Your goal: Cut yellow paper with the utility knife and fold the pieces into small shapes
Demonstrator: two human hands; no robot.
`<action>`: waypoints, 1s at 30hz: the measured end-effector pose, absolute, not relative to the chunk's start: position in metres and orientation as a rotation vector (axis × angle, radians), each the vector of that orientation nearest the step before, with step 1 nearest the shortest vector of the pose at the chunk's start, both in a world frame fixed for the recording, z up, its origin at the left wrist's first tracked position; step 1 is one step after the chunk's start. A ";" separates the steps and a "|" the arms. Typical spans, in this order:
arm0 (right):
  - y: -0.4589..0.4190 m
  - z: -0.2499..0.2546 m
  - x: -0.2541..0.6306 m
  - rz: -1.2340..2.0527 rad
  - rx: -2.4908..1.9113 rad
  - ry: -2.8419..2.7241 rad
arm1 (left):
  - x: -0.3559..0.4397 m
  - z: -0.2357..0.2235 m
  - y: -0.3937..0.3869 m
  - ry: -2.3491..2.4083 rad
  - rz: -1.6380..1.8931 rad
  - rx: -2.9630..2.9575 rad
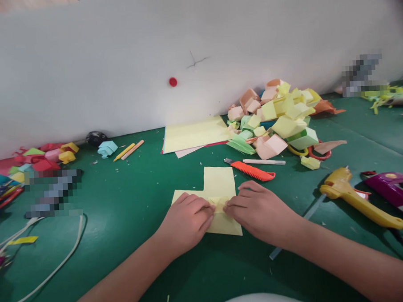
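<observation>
On the green table in front of me lies a pale yellow paper piece (219, 179), with one arm pointing away and one to the left. My left hand (192, 213) rests over its left part, fingers bent and tips pinched near the middle. From the other side my right hand (254, 209) comes in with curled fingers, its tips pressed at the paper's right edge. Between the two sets of fingertips a small folded bit of yellow paper (220, 205) shows; the fingers partly hide it. An orange utility knife (254, 170) lies just beyond my right hand.
A yellow glue gun (360, 197) lies right, its glue stick (276, 253) reaching under my right forearm. Behind are a pile of folded paper shapes (286, 111), paper sheets (194, 135), a white pen (264, 162) and two pencils (128, 149). A white cable (72, 250) curves at left.
</observation>
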State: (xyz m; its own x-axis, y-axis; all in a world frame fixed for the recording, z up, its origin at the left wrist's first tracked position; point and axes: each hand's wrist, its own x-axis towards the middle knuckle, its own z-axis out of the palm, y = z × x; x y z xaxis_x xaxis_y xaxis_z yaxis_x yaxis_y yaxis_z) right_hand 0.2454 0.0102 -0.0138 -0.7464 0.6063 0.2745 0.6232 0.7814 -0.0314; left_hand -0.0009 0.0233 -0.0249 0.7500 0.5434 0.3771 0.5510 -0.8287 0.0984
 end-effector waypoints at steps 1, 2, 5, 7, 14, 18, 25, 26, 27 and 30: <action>0.009 -0.013 0.245 -0.095 -0.960 -2.713 | -0.001 -0.025 0.023 -0.917 -0.614 -2.923; 0.007 -0.012 0.245 -0.101 -0.971 -2.718 | -0.002 -0.025 0.023 -0.923 -0.612 -2.927; 0.004 -0.011 0.244 -0.141 -1.003 -2.711 | -0.002 -0.026 0.025 -0.948 -0.612 -2.952; 0.002 -0.012 0.243 -0.174 -1.022 -2.697 | -0.001 -0.027 0.027 -0.953 -0.608 -2.971; 0.001 -0.017 0.242 -0.203 -1.017 -2.649 | 0.002 -0.025 0.028 -0.993 -0.579 -2.958; 0.003 -0.018 0.242 -0.196 -0.998 -2.638 | 0.003 -0.025 0.029 -0.984 -0.615 -2.971; 0.002 -0.019 0.243 -0.186 -0.989 -2.645 | 0.002 -0.025 0.028 -0.957 -0.636 -2.986; 0.002 -0.019 0.243 -0.184 -0.990 -2.648 | 0.002 -0.025 0.028 -0.944 -0.642 -2.987; 0.002 -0.018 0.243 -0.182 -0.992 -2.651 | 0.002 -0.025 0.028 -0.929 -0.649 -2.989; 0.002 -0.016 0.243 -0.160 -1.015 -2.676 | 0.002 -0.027 0.028 -0.897 -0.662 -2.993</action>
